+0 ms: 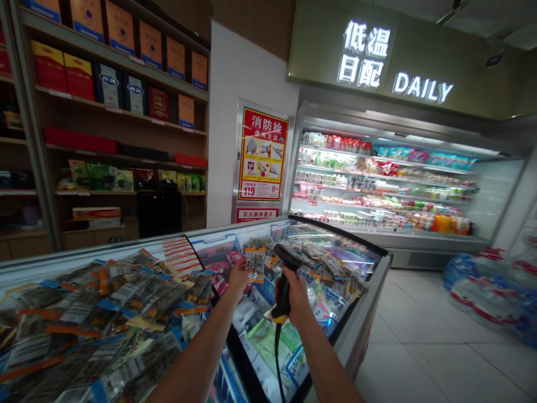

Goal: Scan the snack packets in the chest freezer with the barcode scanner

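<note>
Fingers, right hand (298, 295): clamped around black scanner (282, 296), partly hiding its handle. Fingers, left hand (238, 278): closed on the edge of packet (258, 263), at ten o'clock from scanner; tips hard to make out, print too small to read. Cable (277, 355): runs toward six o'clock, cut off by frame. Packet pile (126, 302): lies at nine o'clock from left hand, cut off at left. Green bag (267, 338): lies at seven o'clock from scanner, partly covered by cable.

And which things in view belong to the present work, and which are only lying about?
In the work:
corded scanner, right hand
small packet, left hand
probably the heaped packets

Apparently just about:
large bottles
red poster
orange boxes
</note>
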Demonstrator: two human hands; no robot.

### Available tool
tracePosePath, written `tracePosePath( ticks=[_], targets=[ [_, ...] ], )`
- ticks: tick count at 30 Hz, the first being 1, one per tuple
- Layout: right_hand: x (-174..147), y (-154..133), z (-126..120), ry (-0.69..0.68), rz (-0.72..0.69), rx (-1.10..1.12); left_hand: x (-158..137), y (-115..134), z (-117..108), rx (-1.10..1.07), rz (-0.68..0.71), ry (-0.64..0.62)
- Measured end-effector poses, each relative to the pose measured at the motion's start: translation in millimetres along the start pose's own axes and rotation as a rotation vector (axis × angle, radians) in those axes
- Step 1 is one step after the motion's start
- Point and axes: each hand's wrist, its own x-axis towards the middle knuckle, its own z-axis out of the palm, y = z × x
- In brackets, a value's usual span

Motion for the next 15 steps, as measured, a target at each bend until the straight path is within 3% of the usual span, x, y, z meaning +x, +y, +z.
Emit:
tracePosePath(
  ticks=[5,15],
  targets=[
    [-10.9,28.1,4.9,-0.110,0.028,0.022,3.4,-0.1,-7.0,-0.001,0.056,0.030],
    [-20.3,28.3,2.4,-0.126,0.079,0.003,15.1,-8.7,0.4,0.016,0.057,-0.001]
  ],
)
